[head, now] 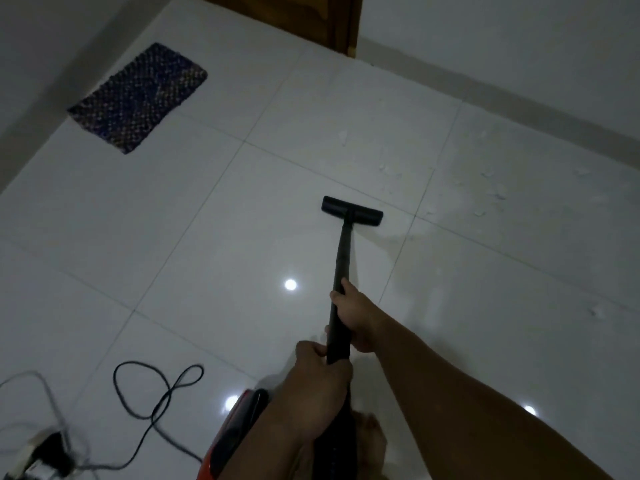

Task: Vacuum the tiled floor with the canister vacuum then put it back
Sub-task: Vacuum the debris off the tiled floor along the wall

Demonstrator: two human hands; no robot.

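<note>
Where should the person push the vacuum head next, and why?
Probably forward and to the right. The floor head sits on clean-looking tile, while pale scraps lie scattered just beyond it on the right. Both the left hand and right hand grip the black wand, so a short push that way should reach them.

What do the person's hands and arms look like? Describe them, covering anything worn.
Both forearms are bare as far as the frame shows: no sleeves, gloves, watch or bracelet are visible. The left hand and right hand show no rings that I can make out, though the light is dim. Each arm enters from the bottom edge, the right one long and slim across the frame.
</note>
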